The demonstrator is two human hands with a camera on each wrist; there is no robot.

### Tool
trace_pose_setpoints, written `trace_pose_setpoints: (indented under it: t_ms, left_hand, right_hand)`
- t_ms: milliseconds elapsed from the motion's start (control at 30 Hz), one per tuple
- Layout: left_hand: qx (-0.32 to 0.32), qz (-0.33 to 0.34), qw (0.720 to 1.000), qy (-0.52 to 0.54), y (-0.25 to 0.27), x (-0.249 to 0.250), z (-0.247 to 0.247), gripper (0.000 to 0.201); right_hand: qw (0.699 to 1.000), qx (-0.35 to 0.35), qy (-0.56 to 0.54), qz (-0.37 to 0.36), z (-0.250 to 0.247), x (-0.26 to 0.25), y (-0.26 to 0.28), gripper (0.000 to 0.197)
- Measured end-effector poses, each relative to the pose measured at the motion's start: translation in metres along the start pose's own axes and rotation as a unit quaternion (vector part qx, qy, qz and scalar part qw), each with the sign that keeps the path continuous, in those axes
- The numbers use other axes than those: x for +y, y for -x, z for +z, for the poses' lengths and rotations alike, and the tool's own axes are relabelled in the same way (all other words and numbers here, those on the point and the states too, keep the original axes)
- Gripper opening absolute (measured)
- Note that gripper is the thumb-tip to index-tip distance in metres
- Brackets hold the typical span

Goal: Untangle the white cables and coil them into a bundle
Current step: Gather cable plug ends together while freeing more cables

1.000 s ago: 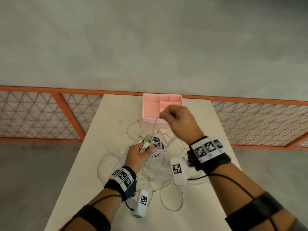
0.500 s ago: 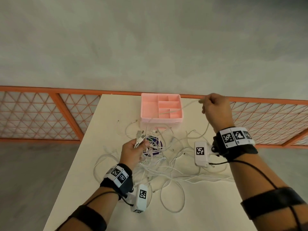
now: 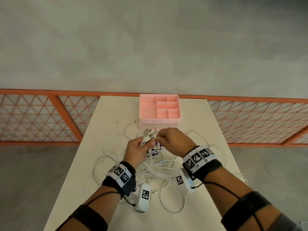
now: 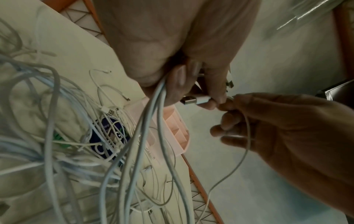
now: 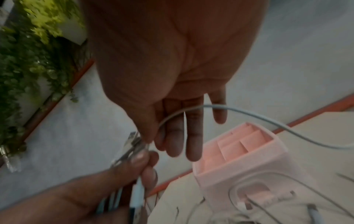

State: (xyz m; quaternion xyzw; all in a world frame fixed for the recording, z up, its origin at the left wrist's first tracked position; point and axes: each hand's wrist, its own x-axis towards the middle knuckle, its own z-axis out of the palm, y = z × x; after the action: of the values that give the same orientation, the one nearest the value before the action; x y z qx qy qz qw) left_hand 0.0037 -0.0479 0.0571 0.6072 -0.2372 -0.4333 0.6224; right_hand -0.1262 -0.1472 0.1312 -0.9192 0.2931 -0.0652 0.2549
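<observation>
Gathering of the plug ends is under way: the right hand point(image 3: 173, 140), which half a second ago was stretched far out to the right with one strand pulled taut above the pink organiser point(image 3: 159, 108), has been brought back to the middle and now meets the left hand point(image 3: 137, 151) just in front of that organiser. One cable is pinched between the right thumb and forefinger near its plug, the other fingers being left fairly straight, and its end is being offered to the left hand. A cluster of USB plugs point(image 3: 148, 133) and their cords is gripped in the curled left fingers point(image 4: 180, 84), the cords hanging down from the fist into the heap. The white cables point(image 3: 158, 169) mostly lie as a loose tangle on the table point(image 3: 103, 127), spread beneath and between both wrists and partly over a purple round object point(image 4: 108, 136). It is judged that one more strand has been drawn free and is about to be added to the held ends; most of the untangling, and all of the coiling, is judged not yet done
</observation>
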Motion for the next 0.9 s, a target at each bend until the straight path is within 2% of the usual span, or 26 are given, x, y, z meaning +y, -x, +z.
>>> trace_pose_setpoints:
  t_ms: [200, 267, 333, 400, 500, 600, 900]
  left_hand:
    - [-0.018, -0.014, 1.0, 0.02, 0.005, -0.002, -0.01, 0.013]
    - [-0.014, -0.028, 0.999, 0.042, 0.005, -0.002, -0.007, 0.017]
    - [0.002, -0.049, 0.997, 0.066, 0.005, -0.002, -0.004, 0.024]
    - [0.005, -0.089, 0.99, 0.105, 0.006, 0.0, -0.002, 0.031]
    - [-0.017, -0.158, 0.969, 0.188, 0.008, 0.001, 0.001, 0.033]
    - [-0.039, -0.196, 0.948, 0.249, 0.009, -0.002, 0.002, 0.026]
    - [-0.037, -0.11, 0.973, 0.199, 0.016, -0.007, 0.011, 0.046]
  right_hand:
    - [0.995, 0.056, -0.082, 0.023, -0.006, 0.0, -0.006, 0.018]
    - [0.988, 0.101, -0.107, 0.051, -0.007, 0.0, -0.007, 0.016]
    - [0.968, 0.162, -0.175, 0.084, -0.005, 0.002, -0.007, 0.016]
    - [0.936, 0.192, -0.276, 0.103, 0.003, 0.002, -0.004, 0.017]
    - [0.901, 0.183, -0.379, 0.102, 0.023, -0.002, 0.006, 0.017]
    - [0.901, 0.158, -0.392, 0.094, 0.043, -0.006, 0.017, 0.013]
    - [0.925, 0.119, -0.348, 0.094, 0.066, -0.014, 0.037, 0.019]
